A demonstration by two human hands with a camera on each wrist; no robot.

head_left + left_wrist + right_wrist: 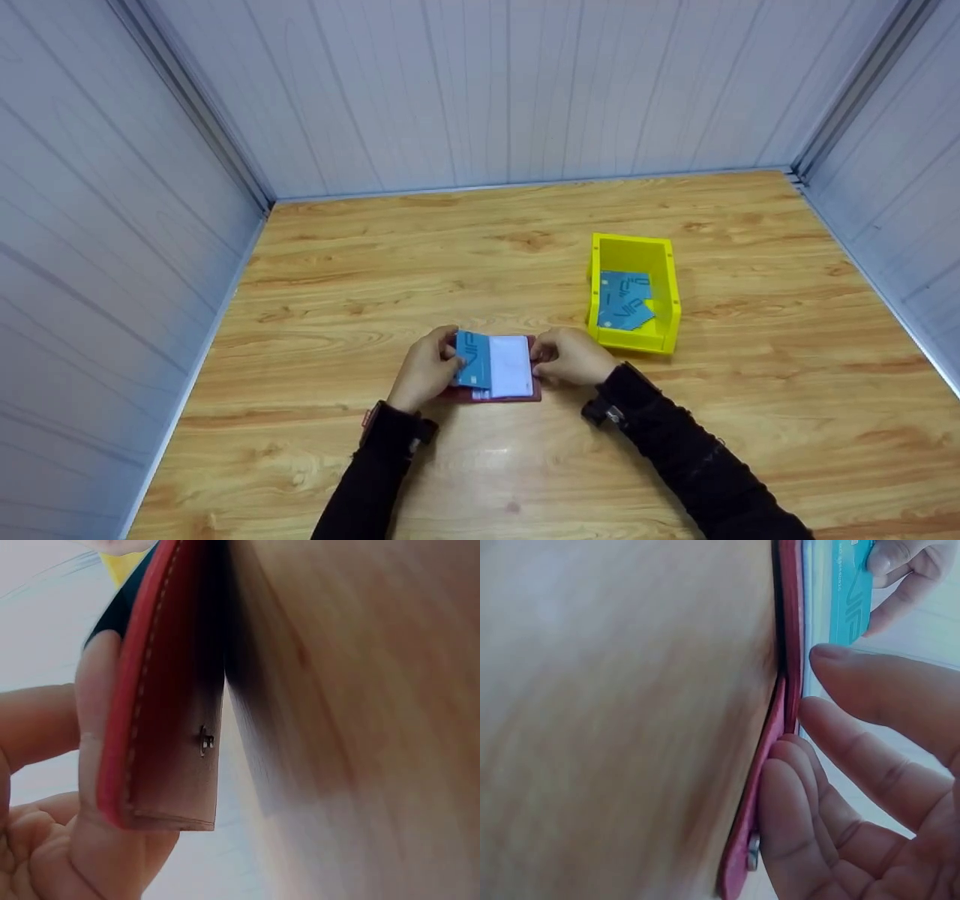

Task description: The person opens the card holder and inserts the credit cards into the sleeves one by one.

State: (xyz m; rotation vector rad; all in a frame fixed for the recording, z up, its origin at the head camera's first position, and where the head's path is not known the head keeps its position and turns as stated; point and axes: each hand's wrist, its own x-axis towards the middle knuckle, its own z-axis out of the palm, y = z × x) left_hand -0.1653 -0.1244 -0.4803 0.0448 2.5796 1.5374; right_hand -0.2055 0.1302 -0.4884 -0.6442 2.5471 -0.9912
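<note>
A red card holder (537,396) with a stitched cover and pale clear sleeves (511,366) lies spread on the table. My left hand (427,369) pinches a blue card (474,361) printed "VIP", thumb on its face, over the holder's left part. In the left wrist view, the raised red cover (169,720) shows a metal snap stud, with my fingers behind its edge. My right hand (574,357) grips the holder's right edge with bent fingers. In the right wrist view, its fingertips (780,784) lie against the red strap (744,840), which has a metal snap.
A yellow bin (637,341) holding several blue cards (624,296) stands behind and right of my right hand. Pale panel walls (480,97) border the wooden table (390,262) at the back and both sides.
</note>
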